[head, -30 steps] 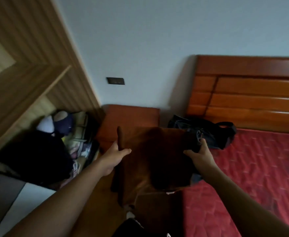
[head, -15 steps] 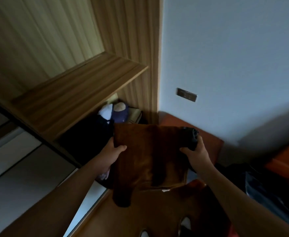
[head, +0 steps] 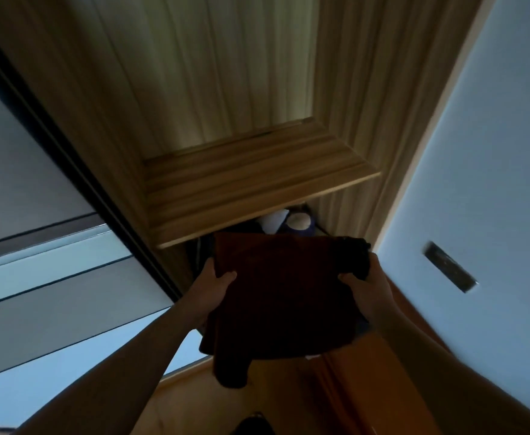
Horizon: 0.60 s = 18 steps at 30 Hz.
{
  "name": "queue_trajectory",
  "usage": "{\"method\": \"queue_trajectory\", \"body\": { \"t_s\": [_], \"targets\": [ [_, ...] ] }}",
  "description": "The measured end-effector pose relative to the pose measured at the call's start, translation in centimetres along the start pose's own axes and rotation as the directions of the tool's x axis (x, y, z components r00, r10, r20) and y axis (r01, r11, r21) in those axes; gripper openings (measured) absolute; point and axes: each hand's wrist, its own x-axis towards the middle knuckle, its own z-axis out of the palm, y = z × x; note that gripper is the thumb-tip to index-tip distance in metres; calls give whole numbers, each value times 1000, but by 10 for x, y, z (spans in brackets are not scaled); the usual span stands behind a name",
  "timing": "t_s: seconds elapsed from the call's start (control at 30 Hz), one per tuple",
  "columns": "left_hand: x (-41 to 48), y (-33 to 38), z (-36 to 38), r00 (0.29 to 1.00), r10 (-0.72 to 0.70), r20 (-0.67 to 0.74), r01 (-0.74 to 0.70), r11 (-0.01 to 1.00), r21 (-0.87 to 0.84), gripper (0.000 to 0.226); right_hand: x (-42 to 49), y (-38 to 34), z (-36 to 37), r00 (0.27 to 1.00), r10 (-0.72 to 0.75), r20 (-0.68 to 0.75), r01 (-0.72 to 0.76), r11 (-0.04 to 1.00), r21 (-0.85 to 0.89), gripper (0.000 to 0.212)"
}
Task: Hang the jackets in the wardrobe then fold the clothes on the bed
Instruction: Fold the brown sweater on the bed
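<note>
Centre frame, the left hand and right hand each grip a side of the dark-brown folded fabric garment; soft, probably light, it needs both edges supported.

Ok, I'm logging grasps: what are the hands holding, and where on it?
A brown garment: left hand grips its upper left edge, right hand its upper right edge.

The fingers of the left hand and right hand are hidden beneath the brown garment. A dark bunch at the right grip is too murky to name. Beyond the grip, pale soft things sit half hidden behind garment and shelf. Right of the grip, a wall plate is blurred. Both forearms run off the bottom edge
</note>
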Motion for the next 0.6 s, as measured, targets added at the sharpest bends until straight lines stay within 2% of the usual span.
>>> {"method": "queue_trajectory", "body": {
  "t_s": [0.1,0.23,0.37,0.47,0.6],
  "targets": [
    [19,9,-14,993,13,-117,-16,1000,-21,60,40,-19,20,997,-22,75,22,1000,8,63],
    [57,24,-38,969,34,-245,-48,997,-53,51,100,-43,52,994,-2,111,-9,995,96,70],
    [111,38,-62,942,86,-323,-85,996,17,38,154,-70,83,990,-45,135,29,993,118,50],
    [145,41,-78,934,89,-345,-68,995,72,50,190,-86,104,991,-24,132,10,995,100,58],
    [179,45,-96,918,77,-388,-38,993,109,54,223,-100,137,993,-13,118,5,998,63,55]
  ]
}}
